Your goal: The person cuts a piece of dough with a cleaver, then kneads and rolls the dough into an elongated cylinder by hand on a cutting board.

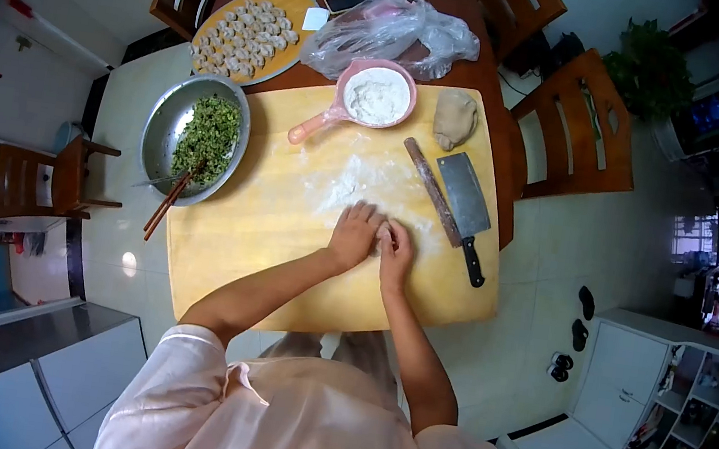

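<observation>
At a floured wooden board (280,205) on the near end of the dining table (273,90), I bend over the work with both hands, a round tray (276,64) of folded dumplings lying beyond and a steel bowl (163,126) of chopped greens at the board's left edge. A cleaver (465,193) and a rolling pin (430,188) lie side by side to my right, apart from my fingers, where a blade belongs during handwork. A pink scoop (341,95) of flour sits at the far side, near a lump of dough (455,119). My left hand (356,231) lies palm down, fingers nearly straight; I cannot tell what, if anything, is beneath it. My right hand (396,252) is curled beside it, fingertips closed on what looks like a piece of dough (384,230), just over the board between my hands. Light, even pressure should suit so small a piece, I judge; a hard pinch could tear it. The loose flour (349,182) just ahead is handy should it turn sticky.
</observation>
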{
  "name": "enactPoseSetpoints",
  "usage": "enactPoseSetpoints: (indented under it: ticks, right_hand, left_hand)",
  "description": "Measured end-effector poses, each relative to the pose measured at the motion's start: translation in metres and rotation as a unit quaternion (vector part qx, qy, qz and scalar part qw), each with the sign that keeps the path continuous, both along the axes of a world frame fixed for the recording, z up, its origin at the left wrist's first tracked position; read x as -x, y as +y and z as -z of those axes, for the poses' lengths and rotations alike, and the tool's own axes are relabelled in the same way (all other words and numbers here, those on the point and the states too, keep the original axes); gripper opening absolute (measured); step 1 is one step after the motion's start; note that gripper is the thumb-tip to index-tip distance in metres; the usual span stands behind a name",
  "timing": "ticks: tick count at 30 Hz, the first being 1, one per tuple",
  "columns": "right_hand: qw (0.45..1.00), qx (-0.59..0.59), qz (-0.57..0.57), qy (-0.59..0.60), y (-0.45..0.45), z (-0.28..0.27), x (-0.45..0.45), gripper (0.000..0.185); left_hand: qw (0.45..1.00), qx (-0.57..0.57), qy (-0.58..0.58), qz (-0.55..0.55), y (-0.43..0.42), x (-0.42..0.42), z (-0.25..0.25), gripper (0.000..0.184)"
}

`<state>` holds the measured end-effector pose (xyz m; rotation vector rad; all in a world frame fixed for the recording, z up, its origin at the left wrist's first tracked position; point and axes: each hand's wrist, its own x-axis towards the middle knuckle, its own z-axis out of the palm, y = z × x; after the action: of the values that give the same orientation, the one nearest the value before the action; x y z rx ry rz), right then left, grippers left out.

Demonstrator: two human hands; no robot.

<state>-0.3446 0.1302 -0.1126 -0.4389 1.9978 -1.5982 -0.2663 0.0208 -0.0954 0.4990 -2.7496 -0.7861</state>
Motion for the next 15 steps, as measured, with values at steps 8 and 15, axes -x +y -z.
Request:
enactPoseSetpoints:
  ticks: [8, 15]
  right_hand:
    - [0.994, 0.034, -0.018, 0.102, 0.021, -0.010, -0.046, 0.040]
    - [0.997, 0.031, 0.010, 0.067, 0.001, 0.035, -0.009, 0.032]
  left_hand:
    - [0.994, -0.079, -0.024, 0.067, 0.004, -0.043, -0.011, 0.051]
    - [0.993, 0.051, -0.047, 0.097, -0.023, 0.004, 0.002, 0.043]
